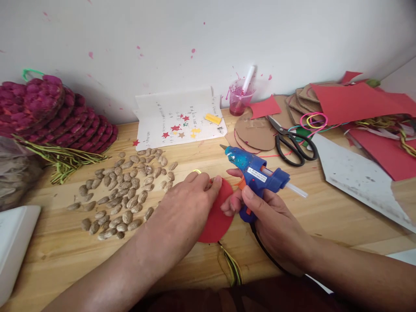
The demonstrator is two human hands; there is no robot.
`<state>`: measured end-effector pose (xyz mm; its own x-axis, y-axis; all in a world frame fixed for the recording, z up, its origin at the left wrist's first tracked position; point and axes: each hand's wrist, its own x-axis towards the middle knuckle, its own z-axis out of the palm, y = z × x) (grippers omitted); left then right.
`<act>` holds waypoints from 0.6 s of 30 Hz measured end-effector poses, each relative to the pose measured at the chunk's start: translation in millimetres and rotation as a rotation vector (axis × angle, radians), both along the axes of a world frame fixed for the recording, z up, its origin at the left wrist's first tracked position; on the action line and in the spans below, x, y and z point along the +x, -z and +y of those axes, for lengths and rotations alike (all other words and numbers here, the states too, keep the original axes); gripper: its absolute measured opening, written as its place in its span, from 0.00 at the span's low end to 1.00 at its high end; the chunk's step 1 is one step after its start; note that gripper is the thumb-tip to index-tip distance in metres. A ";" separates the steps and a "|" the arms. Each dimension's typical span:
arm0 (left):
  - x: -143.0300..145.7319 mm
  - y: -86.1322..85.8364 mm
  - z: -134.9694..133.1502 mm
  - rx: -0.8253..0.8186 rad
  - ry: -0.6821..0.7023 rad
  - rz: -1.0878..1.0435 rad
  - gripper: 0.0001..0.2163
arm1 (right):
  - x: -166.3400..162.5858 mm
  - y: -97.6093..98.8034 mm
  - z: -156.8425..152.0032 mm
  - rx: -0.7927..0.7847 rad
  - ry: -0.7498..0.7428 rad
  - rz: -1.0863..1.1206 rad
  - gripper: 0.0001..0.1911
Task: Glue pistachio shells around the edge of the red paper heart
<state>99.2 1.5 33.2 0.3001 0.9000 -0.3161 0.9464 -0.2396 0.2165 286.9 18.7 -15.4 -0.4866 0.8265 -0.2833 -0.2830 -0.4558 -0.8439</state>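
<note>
My right hand [269, 216] is closed round a blue hot glue gun [256, 173], its nozzle pointing up and to the left and a clear glue stick poking out the back. My left hand [191, 195] lies on a red paper disc [217, 216] on the wooden table [325, 208], its fingers bent and pressed down at the disc's top edge; what is under the fingertips is hidden. Yellow-green strings [232, 266] stick out from under the disc toward me. A heap of several brown seeds [123, 190] lies just left of my left hand.
A stack of magenta discs [55, 112] with green strings sits at far left. A sheet with star stickers [178, 117] leans on the wall. Behind are a pink cup [240, 97], cardboard circles [255, 130], black scissors [292, 143], coloured rubber bands [313, 120] and red paper [357, 102]. A white object [16, 242] is at the left edge.
</note>
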 end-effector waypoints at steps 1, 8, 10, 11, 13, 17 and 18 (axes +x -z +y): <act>0.6 -1.2 0.9 0.000 0.001 0.007 0.14 | -0.1 0.0 -0.1 -0.002 0.004 -0.005 0.19; 5.2 -9.8 4.4 0.011 0.015 0.044 0.14 | -2.7 -6.0 1.2 -0.035 0.079 -0.072 0.19; 5.4 -10.5 4.0 0.018 0.018 0.035 0.12 | -3.9 -9.6 2.1 -0.064 0.105 -0.119 0.22; 5.2 -10.2 3.6 0.031 0.016 0.029 0.11 | -4.5 -11.2 2.7 -0.071 0.116 -0.146 0.23; 4.5 -8.8 2.7 0.075 0.017 0.017 0.11 | -5.5 -13.4 3.9 -0.061 0.143 -0.181 0.24; 3.8 -4.6 1.0 0.118 0.016 0.012 0.11 | -6.4 -16.0 5.6 -0.073 0.148 -0.196 0.25; 3.8 -3.6 0.8 0.122 0.019 0.007 0.12 | -6.2 -16.6 5.8 -0.082 0.142 -0.196 0.25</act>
<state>103.0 2.3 36.8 0.3161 0.9260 -0.2066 0.9427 -0.2821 0.1781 280.7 24.5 1.1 -0.2963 0.8532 -0.4293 -0.1840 -0.4920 -0.8509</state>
